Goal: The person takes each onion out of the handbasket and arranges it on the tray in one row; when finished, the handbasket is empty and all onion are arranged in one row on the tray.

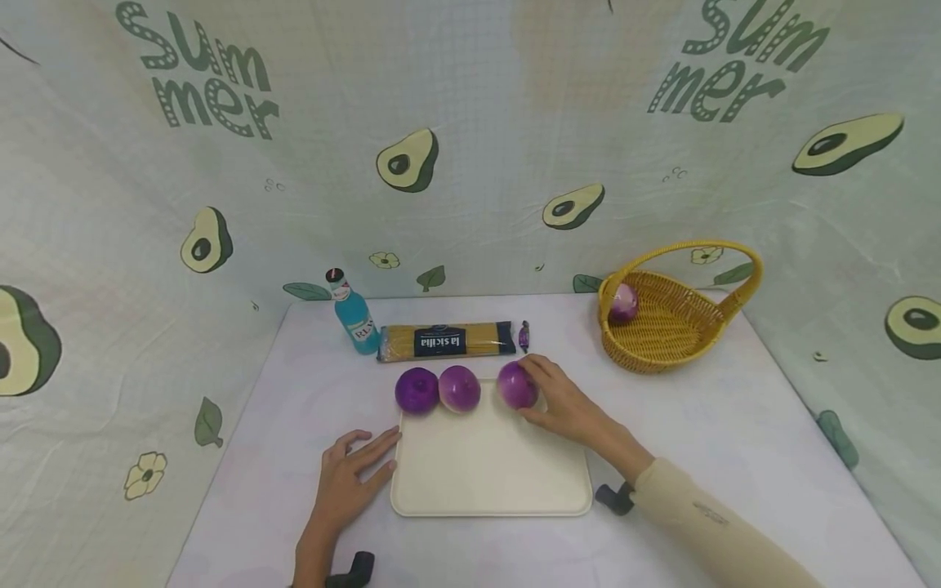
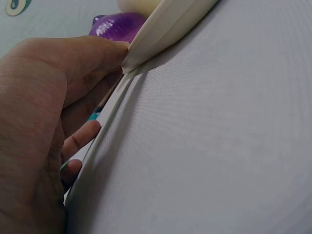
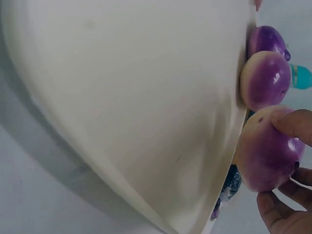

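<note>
My right hand (image 1: 562,404) holds a purple onion (image 1: 518,385) with a cream base, thumb on one side and fingers on the other, at the far edge of a cream tray (image 1: 492,482). In the right wrist view this onion (image 3: 269,148) is close beside the tray's rim. To its left, a paler purple onion (image 1: 459,389) and a darker purple one (image 1: 416,391) sit side by side at the tray's far left corner. My left hand (image 1: 351,482) rests at the tray's left edge, its fingers extended and touching the rim (image 2: 146,41).
Behind the tray lie a pack of spaghetti (image 1: 441,341) and a small purple wrapped item (image 1: 524,336). A blue bottle (image 1: 356,314) stands at the back left. At the back right, a yellow wicker basket (image 1: 662,355) with a tall handle contains another purple onion (image 1: 624,303).
</note>
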Tool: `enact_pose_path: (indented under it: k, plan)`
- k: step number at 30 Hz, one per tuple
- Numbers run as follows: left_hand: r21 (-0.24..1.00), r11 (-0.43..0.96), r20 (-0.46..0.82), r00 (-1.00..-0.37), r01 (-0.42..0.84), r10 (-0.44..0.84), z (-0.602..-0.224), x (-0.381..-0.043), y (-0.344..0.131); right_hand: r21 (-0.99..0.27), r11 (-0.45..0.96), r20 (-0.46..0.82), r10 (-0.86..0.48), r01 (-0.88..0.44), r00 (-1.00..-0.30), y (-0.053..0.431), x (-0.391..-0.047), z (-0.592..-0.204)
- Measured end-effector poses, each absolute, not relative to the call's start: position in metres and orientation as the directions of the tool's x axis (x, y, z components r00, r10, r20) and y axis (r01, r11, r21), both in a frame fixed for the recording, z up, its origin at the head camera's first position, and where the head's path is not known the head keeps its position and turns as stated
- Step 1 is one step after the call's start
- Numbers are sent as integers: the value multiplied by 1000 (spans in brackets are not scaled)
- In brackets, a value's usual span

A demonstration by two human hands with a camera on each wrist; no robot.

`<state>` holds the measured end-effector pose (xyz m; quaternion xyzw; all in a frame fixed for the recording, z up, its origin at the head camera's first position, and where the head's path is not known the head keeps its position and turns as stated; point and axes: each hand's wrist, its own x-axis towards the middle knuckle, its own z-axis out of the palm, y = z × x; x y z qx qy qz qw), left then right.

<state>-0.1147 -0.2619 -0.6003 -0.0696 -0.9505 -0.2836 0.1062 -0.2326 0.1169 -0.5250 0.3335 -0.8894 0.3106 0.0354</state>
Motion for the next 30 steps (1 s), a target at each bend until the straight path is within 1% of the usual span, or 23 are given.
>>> enact_pose_path:
  k: [7,17,25,30]
  plan:
    - [527,830,228,-971,181,67,-601,-116,-263,-523,605,239,-572,-601,-784,110,-234,-528]
    - [529,823,256,-964,205,76,-602,-115,-263,-525,613,220,-573,-591,-790,104,-234,-531]
    - [525,827,252,-965,201,75,-606,-116,-263,-539,632,179,-560,-557,-809,104,-235,-535]
    - [516,833,256,-964,202,75,-605,-116,-264,-541,631,182,-557,-556,-810,103,-237,-539]
